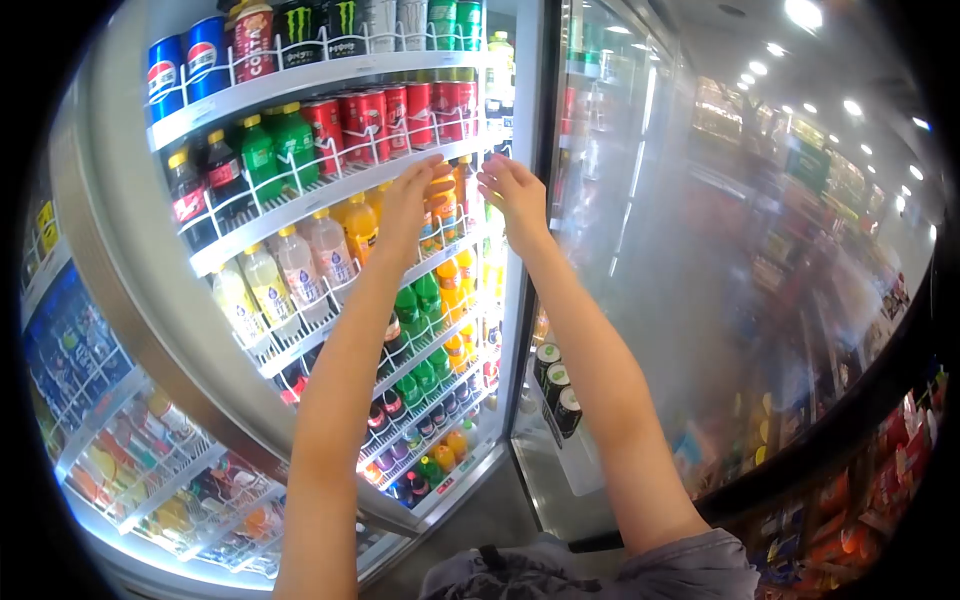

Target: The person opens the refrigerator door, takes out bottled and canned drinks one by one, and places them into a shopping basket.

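Note:
Both my arms reach forward into a lit drinks fridge. My left hand (410,205) is raised before the third shelf at its right end, fingers pointing right and apart. Orange bottles (446,210) show just behind those fingers; whether they touch cannot be made out. My right hand (515,195) is at the same height by the fridge's right inner edge, fingers loosely bent toward the left hand. A gap separates the two hands, and I see nothing held in either. Red cans (365,125) and green bottles (262,155) stand on the shelf above.
The glass door (640,250) stands swung out on the right, fogged. Black cans (557,385) stand low behind the right forearm. White wire rails (345,150) front the shelves. Another drinks fridge (90,350) is at left; colourful packets (850,520) are at lower right.

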`<action>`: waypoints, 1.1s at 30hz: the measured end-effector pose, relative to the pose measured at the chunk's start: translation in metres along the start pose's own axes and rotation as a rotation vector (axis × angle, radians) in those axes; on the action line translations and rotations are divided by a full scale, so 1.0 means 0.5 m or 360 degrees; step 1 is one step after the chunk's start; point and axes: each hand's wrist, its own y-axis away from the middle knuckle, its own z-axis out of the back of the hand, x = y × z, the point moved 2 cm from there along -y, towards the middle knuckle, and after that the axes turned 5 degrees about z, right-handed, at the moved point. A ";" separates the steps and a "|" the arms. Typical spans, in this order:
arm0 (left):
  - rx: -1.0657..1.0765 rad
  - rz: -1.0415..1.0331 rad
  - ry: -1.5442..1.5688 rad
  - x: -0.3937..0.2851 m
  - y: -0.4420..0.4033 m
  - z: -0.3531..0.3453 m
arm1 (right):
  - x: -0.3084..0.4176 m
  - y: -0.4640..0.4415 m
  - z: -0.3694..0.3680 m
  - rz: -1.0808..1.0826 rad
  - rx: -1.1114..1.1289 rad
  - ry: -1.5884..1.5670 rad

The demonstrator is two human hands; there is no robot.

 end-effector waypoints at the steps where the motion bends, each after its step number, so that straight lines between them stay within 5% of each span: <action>1: 0.0010 -0.0034 -0.0047 -0.007 -0.023 -0.004 | 0.003 -0.017 -0.003 0.0030 0.0023 0.0003; 16: -0.0097 -0.0338 -0.0806 0.069 -0.441 0.046 | -0.119 -0.308 0.029 0.0095 0.0087 0.0370; 18: -0.0115 -0.0634 -0.1116 0.080 -0.498 0.050 | -0.142 -0.357 0.015 0.0203 0.0129 0.0530; 20: -0.0156 -0.0576 -0.1161 0.084 -0.539 0.052 | -0.159 -0.400 0.007 0.0221 0.0170 0.0709; 22: -0.0203 -0.0788 -0.1187 0.102 -0.584 0.055 | -0.191 -0.456 0.002 0.0551 0.0114 0.1077; 26: -0.0348 -0.0514 -0.1475 0.101 -0.624 0.033 | -0.196 -0.515 -0.032 0.0693 0.0038 0.1522; 30: -0.0165 0.0003 -0.1098 0.128 -0.665 0.056 | -0.242 -0.574 -0.011 0.0600 0.0165 0.1263; 33: -0.0072 -0.0083 -0.1427 0.192 -0.755 0.090 | -0.246 -0.588 0.006 0.0424 0.0301 0.1291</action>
